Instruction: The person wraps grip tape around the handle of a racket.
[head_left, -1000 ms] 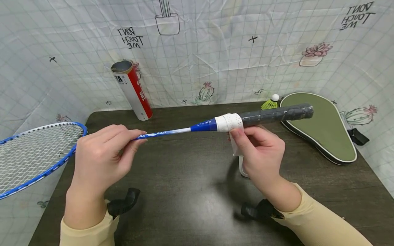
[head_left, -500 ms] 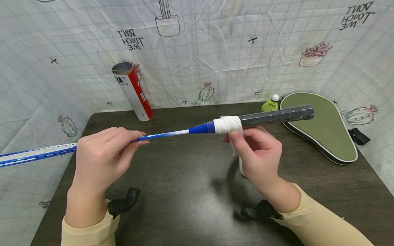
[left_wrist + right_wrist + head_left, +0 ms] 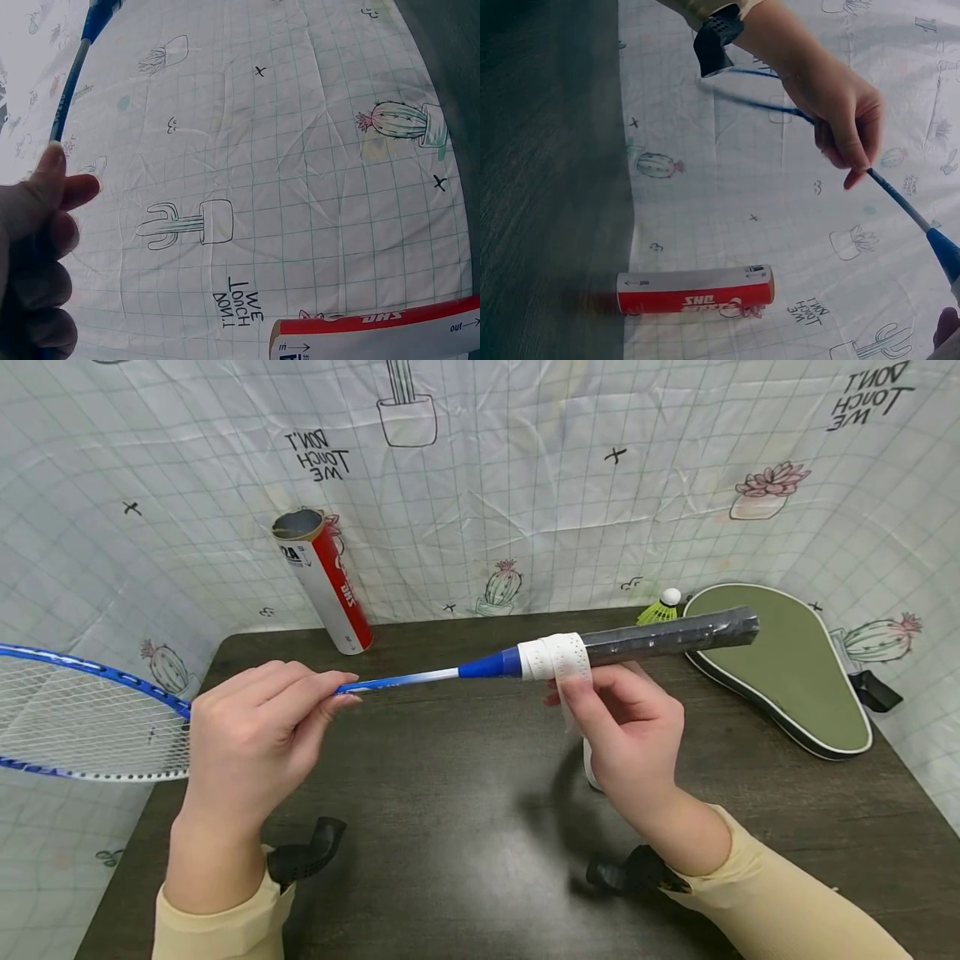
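A blue and white badminton racket [image 3: 491,665] is held level above the table, its strung head at the far left and its dark handle to the right. My left hand [image 3: 251,739] pinches the shaft between thumb and fingers, near the head; the left wrist view shows the same pinch on the shaft [image 3: 69,94]. White perforated grip tape [image 3: 551,657] circles the top of the handle beside the blue cone. My right hand [image 3: 633,727] pinches the tape's loose strip just below the handle, and the strip hangs down partly behind that hand.
A red and white shuttlecock tube [image 3: 326,585] stands open at the back left. At the back right lie a yellow shuttlecock [image 3: 662,606] and a green racket-shaped case [image 3: 783,672] on the dark table [image 3: 450,827]. Patterned cloth [image 3: 517,485] hangs behind.
The racket has rolled about its shaft; its head went from face-on to edge-on and back to showing strings. Both hands stay nearly in place, still pinching shaft and tape.
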`<state>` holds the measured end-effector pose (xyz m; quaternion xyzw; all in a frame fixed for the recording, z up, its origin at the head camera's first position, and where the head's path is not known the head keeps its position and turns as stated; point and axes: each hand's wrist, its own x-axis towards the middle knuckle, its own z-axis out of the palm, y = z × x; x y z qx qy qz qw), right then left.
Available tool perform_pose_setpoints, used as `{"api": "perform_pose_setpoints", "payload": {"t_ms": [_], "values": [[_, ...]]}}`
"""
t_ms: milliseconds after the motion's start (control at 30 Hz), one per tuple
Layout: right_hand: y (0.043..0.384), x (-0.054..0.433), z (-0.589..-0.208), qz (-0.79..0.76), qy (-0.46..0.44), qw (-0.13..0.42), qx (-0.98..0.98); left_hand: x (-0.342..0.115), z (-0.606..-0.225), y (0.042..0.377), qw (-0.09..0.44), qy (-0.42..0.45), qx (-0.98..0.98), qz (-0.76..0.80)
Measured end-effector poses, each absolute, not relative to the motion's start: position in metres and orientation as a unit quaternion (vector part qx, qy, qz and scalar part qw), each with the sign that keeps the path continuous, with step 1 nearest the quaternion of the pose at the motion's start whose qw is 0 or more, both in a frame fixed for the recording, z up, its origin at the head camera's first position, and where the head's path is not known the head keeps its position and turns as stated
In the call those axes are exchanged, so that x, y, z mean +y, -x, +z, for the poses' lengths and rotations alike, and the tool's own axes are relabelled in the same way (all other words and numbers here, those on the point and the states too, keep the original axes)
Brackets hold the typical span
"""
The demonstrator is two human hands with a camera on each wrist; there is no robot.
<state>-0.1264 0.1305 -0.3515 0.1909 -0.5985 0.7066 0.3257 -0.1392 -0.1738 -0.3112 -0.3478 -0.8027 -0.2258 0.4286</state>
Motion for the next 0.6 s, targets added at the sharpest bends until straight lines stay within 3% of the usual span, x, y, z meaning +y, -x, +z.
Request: {"api": "perform_pose_setpoints", "payload": {"t_ms": [400, 600], "values": [[0.1274, 0.1302, -0.3536, 0.704, -0.189, 0.342, -0.592, -0.1756, -0.3117, 0.1395, 0.414, 0.359, -0.802, -0.238], [0.1272, 0.1310, -0.3529, 0.713, -0.181, 0.337, -0.588, -0.1733, -0.3099, 0.1387, 0.437, 0.345, -0.783, -0.276]]}}
